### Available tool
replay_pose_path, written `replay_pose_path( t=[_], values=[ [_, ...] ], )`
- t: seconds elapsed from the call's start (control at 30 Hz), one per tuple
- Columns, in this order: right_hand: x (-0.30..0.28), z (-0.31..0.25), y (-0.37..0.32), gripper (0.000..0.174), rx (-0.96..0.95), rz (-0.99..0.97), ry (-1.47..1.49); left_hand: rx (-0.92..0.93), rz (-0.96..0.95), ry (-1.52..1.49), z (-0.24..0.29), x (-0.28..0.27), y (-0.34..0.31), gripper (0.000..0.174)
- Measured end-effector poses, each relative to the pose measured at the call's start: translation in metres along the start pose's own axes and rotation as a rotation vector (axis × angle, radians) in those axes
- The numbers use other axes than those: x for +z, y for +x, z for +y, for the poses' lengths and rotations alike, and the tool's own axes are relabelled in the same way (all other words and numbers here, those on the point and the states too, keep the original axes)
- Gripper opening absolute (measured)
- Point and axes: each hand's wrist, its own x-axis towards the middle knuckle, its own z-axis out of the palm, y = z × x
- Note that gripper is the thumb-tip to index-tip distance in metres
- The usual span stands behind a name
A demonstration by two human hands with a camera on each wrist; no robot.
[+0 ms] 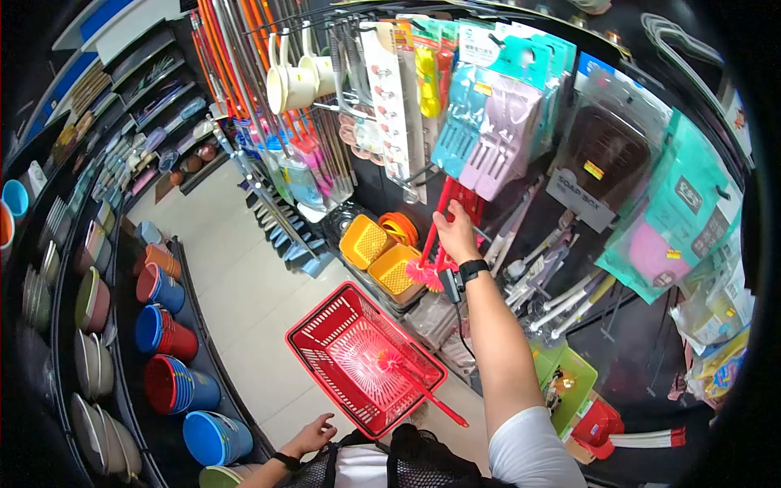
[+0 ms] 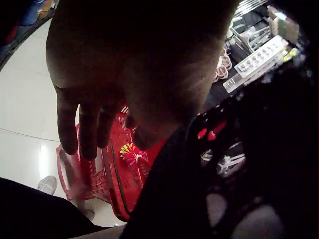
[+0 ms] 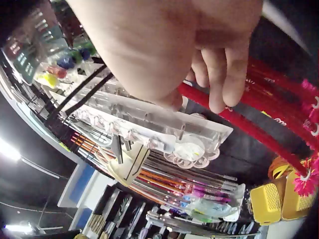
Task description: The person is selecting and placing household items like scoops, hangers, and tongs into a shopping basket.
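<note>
My right hand (image 1: 455,230) is raised to the hanging display, its fingers curled round the handle of a red toilet brush (image 3: 254,132). That brush has a pink bristle head (image 3: 305,184) pointing down, and more red brushes (image 3: 264,102) hang right beside it. Low at the front of my body, my left hand (image 1: 309,435) hangs loosely with nothing in it, near the red shopping basket (image 1: 313,325). A similar red brush (image 1: 443,407) lies in the basket, its handle sticking out over the rim. In the left wrist view its bristles (image 2: 133,154) show multicoloured.
Yellow baskets (image 1: 394,268) stand low below the brushes. Packaged sponges (image 1: 504,122), a soap box (image 1: 606,150) and white dippers (image 1: 289,85) hang around the right arm's reach. Stacked buckets (image 1: 179,390) line the left shelf. A green bin (image 1: 582,370) sits at lower right.
</note>
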Motion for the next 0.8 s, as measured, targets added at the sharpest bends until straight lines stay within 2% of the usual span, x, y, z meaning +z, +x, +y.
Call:
replay_pose_path(
  t=[0.07,0.1,0.17,0.2,0.23,0.33,0.4,0.5,0.53,0.6,0.67,0.8],
  values=[
    [0.011,-0.004,0.018,0.059,-0.002,0.023,-0.122,-0.064,0.0,-0.057,0.006,0.003,-0.012,0.061],
    [0.019,-0.003,0.024,0.049,-0.049,0.098,-0.116,-0.066,0.01,-0.066,0.002,0.004,-0.014,0.061],
    [0.024,0.0,0.038,0.038,-0.03,0.064,-0.145,-0.033,-0.003,-0.058,-0.008,0.01,-0.019,0.061],
    [0.028,0.001,0.041,0.034,-0.031,0.113,-0.194,-0.056,-0.024,-0.084,-0.008,0.01,-0.02,0.061],
    [0.03,0.003,0.044,0.033,-0.057,0.105,-0.093,-0.056,-0.021,-0.089,-0.011,0.01,-0.02,0.061],
    [0.029,-0.011,0.046,0.033,0.044,0.023,-0.129,-0.045,-0.053,-0.04,-0.007,0.0,-0.016,0.061],
    [0.024,-0.033,0.03,0.036,-0.032,0.009,-0.182,-0.005,-0.064,0.007,0.002,-0.008,-0.011,0.06],
    [0.034,-0.038,0.007,0.028,-0.234,0.065,-0.086,0.085,-0.003,0.026,0.008,-0.018,0.003,0.057],
    [0.034,-0.046,0.0,0.028,-0.242,0.057,-0.095,0.131,0.016,0.024,0.013,-0.023,0.004,0.055],
    [0.031,-0.063,-0.018,0.024,-0.176,-0.076,-0.105,0.182,0.019,0.02,0.022,-0.035,0.008,0.056],
    [0.03,-0.08,-0.037,0.025,-0.187,-0.091,-0.129,0.295,0.05,0.026,0.031,-0.045,0.012,0.054],
    [0.024,-0.11,-0.075,0.022,-0.258,-0.095,-0.167,0.391,0.062,-0.086,0.054,-0.062,0.022,0.05]
  ],
)
